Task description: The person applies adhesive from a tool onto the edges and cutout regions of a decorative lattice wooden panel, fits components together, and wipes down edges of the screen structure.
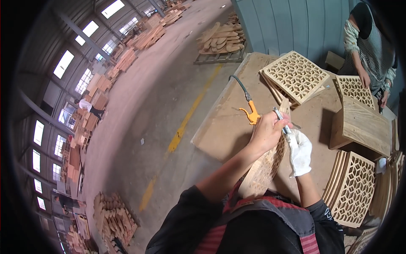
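My left hand [267,132] is bare, its fingers closed around a silver pen-shaped tool [277,113]. My right hand [299,153], in a white glove, is closed at the lower end of the same tool; its fingertips are partly hidden. Beneath both hands a wooden lattice panel [258,175] with a curved edge stands tilted, its near end close to my apron. Just left of my left hand, an orange air blow gun [251,113] on a dark hose lies on the brown worktable [220,127].
Stacked lattice panels [296,77] lie at the table's far side, with more lattice panels [353,190] at the near right. A wooden box [361,127] stands between. Across the table a co-worker [372,51] handles another panel [354,89]. Wood pieces [222,38] fill a pallet beyond.
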A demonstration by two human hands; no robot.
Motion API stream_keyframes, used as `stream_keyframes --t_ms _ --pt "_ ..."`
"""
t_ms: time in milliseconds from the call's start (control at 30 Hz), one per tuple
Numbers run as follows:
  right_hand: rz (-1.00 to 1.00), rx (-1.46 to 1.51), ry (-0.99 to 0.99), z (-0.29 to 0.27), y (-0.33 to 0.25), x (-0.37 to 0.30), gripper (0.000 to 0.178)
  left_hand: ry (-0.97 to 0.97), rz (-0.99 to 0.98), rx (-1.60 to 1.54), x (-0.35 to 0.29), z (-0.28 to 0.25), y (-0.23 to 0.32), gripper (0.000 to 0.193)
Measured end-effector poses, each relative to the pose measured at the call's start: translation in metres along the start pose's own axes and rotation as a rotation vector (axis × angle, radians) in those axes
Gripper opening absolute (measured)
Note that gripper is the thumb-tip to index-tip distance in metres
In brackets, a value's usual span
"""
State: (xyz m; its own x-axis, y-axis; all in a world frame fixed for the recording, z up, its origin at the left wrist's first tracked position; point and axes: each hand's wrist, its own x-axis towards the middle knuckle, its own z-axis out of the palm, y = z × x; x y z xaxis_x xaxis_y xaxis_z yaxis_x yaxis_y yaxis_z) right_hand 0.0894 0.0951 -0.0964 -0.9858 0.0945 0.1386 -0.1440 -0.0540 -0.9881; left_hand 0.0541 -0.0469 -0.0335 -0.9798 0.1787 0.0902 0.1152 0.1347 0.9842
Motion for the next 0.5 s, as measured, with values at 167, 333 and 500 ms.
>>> stream_keyframes --t_ms 167,333,500 --pt "0.083 -0.014 -0.057 -0.002 -0.019 0.001 0.015 -0.002 0.055 0.065 0.003 -0.002 -0.009 0.019" --pt "-0.049 -0.083 -0.065 -0.002 -0.029 0.005 0.021 -0.064 0.076 -0.067 -0.002 -0.006 0.008 0.017" --pt "-0.012 -0.085 -0.077 0.000 -0.015 0.005 0.023 -0.038 -0.016 -0.088 -0.005 -0.003 0.010 0.018"
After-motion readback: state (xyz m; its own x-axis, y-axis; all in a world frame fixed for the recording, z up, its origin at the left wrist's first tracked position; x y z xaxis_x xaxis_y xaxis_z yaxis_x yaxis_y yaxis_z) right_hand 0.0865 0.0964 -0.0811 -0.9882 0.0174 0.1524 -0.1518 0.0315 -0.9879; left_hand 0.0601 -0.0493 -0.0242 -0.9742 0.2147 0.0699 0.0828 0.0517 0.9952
